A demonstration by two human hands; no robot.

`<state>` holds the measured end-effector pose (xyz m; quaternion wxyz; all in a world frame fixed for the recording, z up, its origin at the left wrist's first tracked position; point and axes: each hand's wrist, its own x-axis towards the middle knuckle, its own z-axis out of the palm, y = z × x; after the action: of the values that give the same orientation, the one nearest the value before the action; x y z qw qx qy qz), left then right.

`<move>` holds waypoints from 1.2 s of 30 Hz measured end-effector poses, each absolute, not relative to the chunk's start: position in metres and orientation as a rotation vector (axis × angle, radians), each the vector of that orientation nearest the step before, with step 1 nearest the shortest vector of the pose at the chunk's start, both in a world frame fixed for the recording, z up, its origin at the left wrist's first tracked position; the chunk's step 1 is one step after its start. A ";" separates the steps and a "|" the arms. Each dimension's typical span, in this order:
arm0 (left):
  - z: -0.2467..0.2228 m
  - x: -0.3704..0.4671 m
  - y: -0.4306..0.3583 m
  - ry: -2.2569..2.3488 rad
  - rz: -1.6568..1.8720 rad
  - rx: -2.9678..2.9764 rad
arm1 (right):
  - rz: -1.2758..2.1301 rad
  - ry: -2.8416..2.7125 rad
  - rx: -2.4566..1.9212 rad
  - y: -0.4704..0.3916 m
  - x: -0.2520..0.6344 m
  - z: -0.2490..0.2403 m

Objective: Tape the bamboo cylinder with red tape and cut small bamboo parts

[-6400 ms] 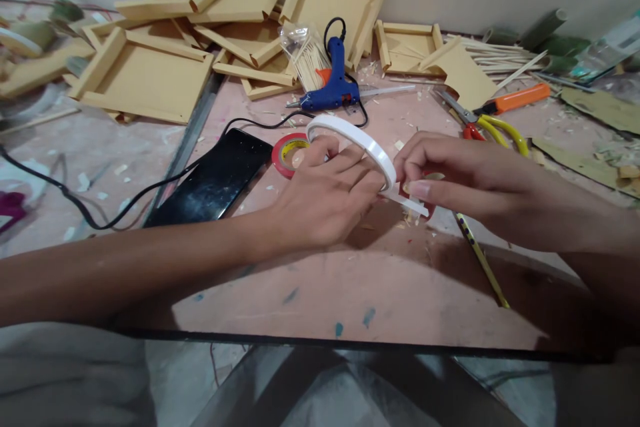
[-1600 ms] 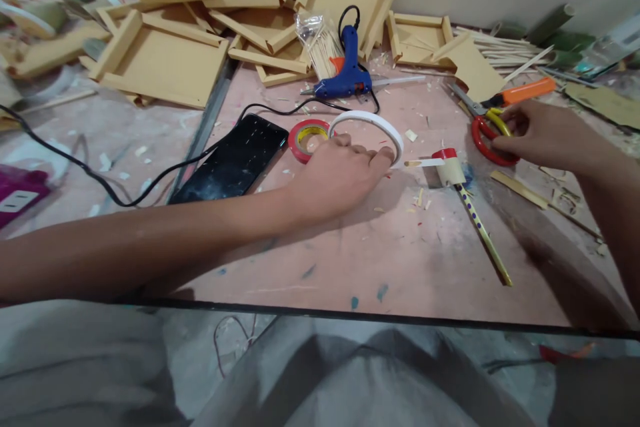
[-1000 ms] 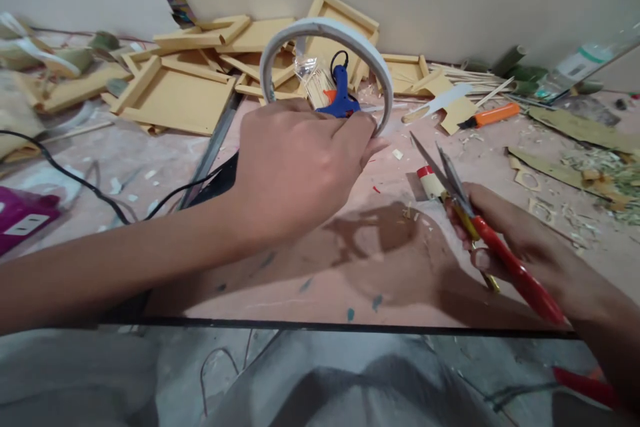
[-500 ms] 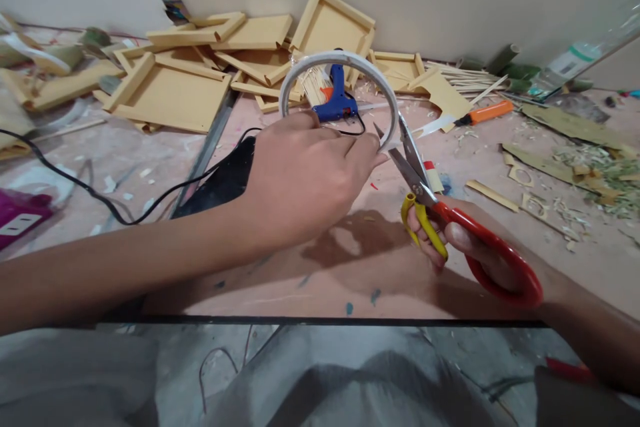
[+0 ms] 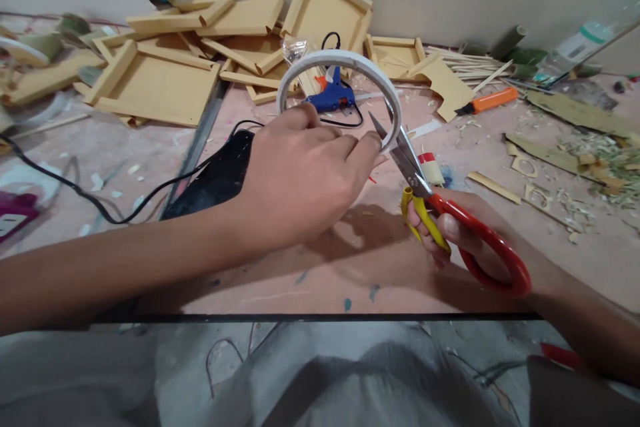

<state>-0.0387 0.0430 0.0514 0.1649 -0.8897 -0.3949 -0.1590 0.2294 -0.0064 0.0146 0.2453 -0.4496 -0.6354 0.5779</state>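
My left hand (image 5: 305,180) is closed on the lower part of a thin white ring (image 5: 340,59), which stands upright above the table. Its fingertips are partly hidden behind the knuckles. In my right hand (image 5: 450,227) is a pair of scissors (image 5: 417,177) with one red and one yellow handle. The scissor blades are parted and overlap the ring's lower right rim, close to my left fingertips. Whether the rim lies between both blades I cannot tell. Behind the ring, a blue glue gun (image 5: 333,95) lies on the table.
Shallow tan frames (image 5: 160,83) are heaped along the wall. An orange cutter (image 5: 493,100), thin sticks (image 5: 460,63) and shavings (image 5: 600,157) lie to the right, near a plastic bottle (image 5: 575,50). A black cable (image 5: 150,208) crosses the left side beside a dark flat object (image 5: 215,177).
The scissors have shifted slightly up and left, so their blades now overlap the ring's right rim more. My left hand keeps its hold. The whole view has shifted a little.
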 end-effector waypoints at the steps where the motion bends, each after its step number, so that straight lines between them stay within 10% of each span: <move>1: 0.051 -0.039 0.043 -1.124 -0.453 -2.530 | 1.619 -1.700 -1.212 -0.006 0.230 0.014; 12: 0.051 -0.040 0.052 -1.110 -0.512 -2.502 | 1.591 -1.548 -1.293 -0.008 0.229 0.016; 27: 0.001 0.012 0.146 -0.894 -0.194 -2.858 | 0.675 -2.213 -1.277 0.008 0.244 0.047; 36: 0.042 -0.031 0.132 -0.914 -0.898 -3.707 | 0.571 -2.580 -1.260 0.007 0.259 0.035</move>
<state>-0.0313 0.1323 0.0417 -0.3804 -0.8741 -0.2155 -0.2117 0.2594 0.0066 0.0348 0.1067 -0.4279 -0.8763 0.1938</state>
